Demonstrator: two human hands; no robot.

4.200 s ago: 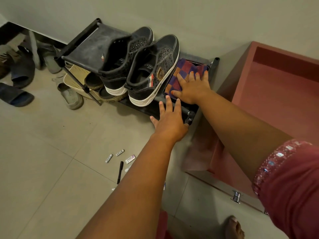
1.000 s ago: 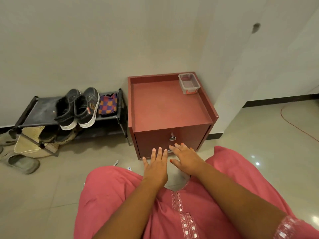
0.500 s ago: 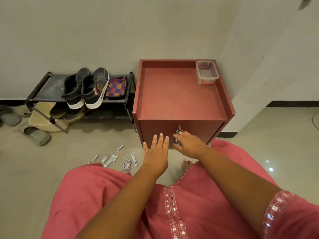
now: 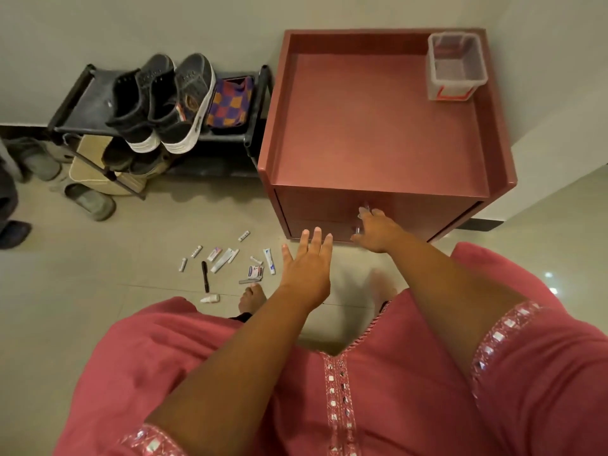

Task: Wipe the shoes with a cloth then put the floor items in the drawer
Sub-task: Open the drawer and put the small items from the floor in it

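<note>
— Shoes (image 4: 164, 103): where?
— Dark pair with white soles, side by side on the top shelf of the black rack (image 4: 79, 103). Checked cloth (image 4: 230, 105) lies on the same shelf, just beside the right shoe.

— Floor items?
— Small tubes and packets (image 4: 230, 258) and a black pen (image 4: 205, 276) scattered on the tiled floor (image 4: 82, 274), in front of the rack, left of the red cabinet (image 4: 378, 126).

— Drawer (image 4: 329, 212)?
— Front looks shut. Metal knob partly hidden by fingers.

— Right hand (image 4: 378, 233)?
— At the knob, fingers curled toward it; a firm grip cannot be told.

— Left hand (image 4: 307, 268)?
— Spread flat, fingers apart, holding nothing, low in front of the cabinet.

— Anything else?
— Clear plastic box (image 4: 455, 65) on the cabinet's back right corner. Sandals (image 4: 88, 200) on the floor by the rack.
</note>
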